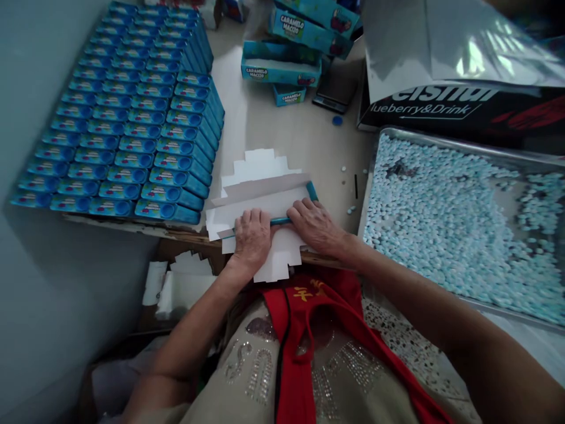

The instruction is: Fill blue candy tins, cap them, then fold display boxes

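A cut cardboard box blank (pixel 273 194), white inside and blue outside, lies partly folded at the table's front edge. My left hand (pixel 253 235) grips its near wall left of centre, the fingers curled over the fold. Further right, my right hand (pixel 313 224) is closed on the same wall near the blue corner. Between the hands a strip of the blue outer face shows. Notched white flaps stick out at the far side and hang over the table edge toward my body. Both thumbs are mostly hidden.
Rows of blue small packs (pixel 128 112) stand at the left. Blue display boxes (pixel 282 65) are stacked at the back, beside a dark scale (pixel 336 91) and a blue cap (pixel 337 121). A metal tray (pixel 371 176) of pale blue candies lies right, before a black carton (pixel 441 115).
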